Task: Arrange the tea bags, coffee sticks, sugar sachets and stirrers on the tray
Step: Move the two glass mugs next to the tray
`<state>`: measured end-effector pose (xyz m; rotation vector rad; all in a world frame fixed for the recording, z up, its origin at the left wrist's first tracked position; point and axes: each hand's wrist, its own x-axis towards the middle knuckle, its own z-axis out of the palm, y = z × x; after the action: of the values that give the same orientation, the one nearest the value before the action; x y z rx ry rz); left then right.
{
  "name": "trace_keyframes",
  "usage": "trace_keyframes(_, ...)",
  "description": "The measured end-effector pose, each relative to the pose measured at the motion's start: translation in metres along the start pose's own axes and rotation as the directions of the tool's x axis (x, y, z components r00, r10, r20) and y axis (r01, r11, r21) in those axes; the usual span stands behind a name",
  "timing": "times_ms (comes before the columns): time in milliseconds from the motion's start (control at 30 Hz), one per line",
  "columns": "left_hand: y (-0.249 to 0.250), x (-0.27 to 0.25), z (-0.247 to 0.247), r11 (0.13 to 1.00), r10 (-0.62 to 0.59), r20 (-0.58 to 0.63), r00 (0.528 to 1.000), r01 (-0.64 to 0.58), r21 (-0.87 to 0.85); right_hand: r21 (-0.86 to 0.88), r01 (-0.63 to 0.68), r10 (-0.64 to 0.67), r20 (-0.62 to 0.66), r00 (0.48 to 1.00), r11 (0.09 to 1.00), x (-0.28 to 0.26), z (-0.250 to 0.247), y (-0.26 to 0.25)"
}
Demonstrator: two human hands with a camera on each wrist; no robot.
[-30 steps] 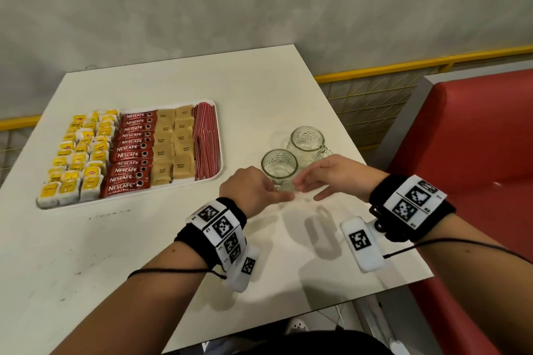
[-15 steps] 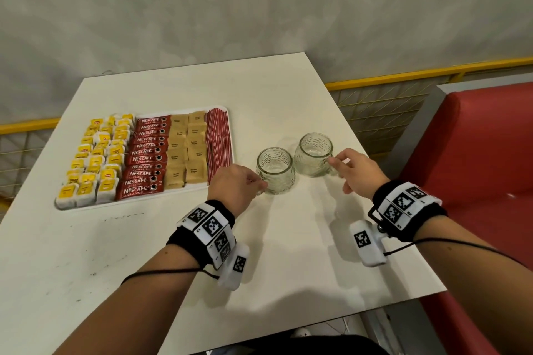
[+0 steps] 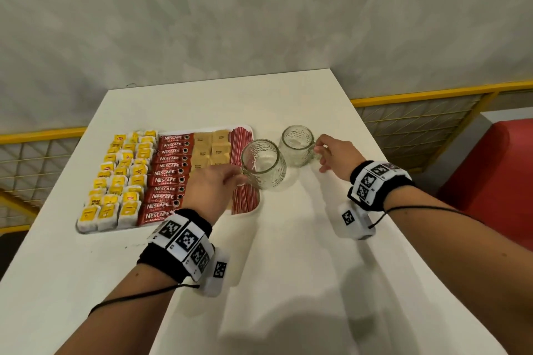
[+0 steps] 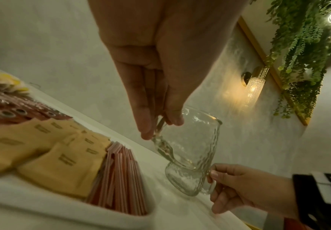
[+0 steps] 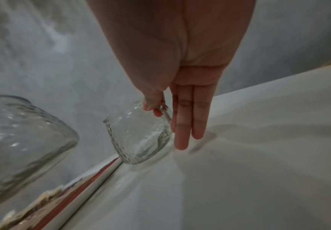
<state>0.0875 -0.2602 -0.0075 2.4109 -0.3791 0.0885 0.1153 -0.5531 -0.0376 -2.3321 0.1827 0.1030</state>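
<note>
A white tray (image 3: 86, 230) holds rows of yellow tea bags (image 3: 121, 176), red coffee sticks (image 3: 168, 179), tan sugar sachets (image 3: 210, 147) and red stirrers (image 3: 242, 138). My left hand (image 3: 230, 179) pinches the handle of the near glass mug (image 3: 264, 166), which hangs over the tray's right edge and the stirrers. In the left wrist view, the thumb and fingers of the left hand (image 4: 156, 124) pinch that handle. My right hand (image 3: 320, 150) pinches the handle of the far glass mug (image 3: 297, 147). That far mug (image 5: 139, 137) stands on the table just right of the tray.
The white table (image 3: 288, 268) ends near my right arm, with a red seat (image 3: 496, 181) beyond. A yellow railing (image 3: 418, 95) and a grey wall run behind. A wall lamp (image 4: 253, 90) and hanging greenery (image 4: 302, 62) show in the left wrist view.
Both mugs have moved away from me and leftward toward the tray. The near mug now overlaps the stirrers at the tray's right edge. Each hand has taken its mug by the handle.
</note>
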Motion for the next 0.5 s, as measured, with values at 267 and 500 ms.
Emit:
trace_keyframes(267, -0.029, 0.020, -0.007, 0.994, 0.107, -0.037, 0.994, -0.106, 0.015, 0.080, -0.011, 0.004, 0.084, 0.996, 0.997, 0.069, 0.008, -0.019)
trace_keyframes(500, -0.037, 0.030, -0.008, 0.995, 0.087, -0.031, 0.996, -0.088, -0.036, 0.034, -0.021, 0.016, 0.127, 0.992, 0.999, 0.079, 0.011, -0.020)
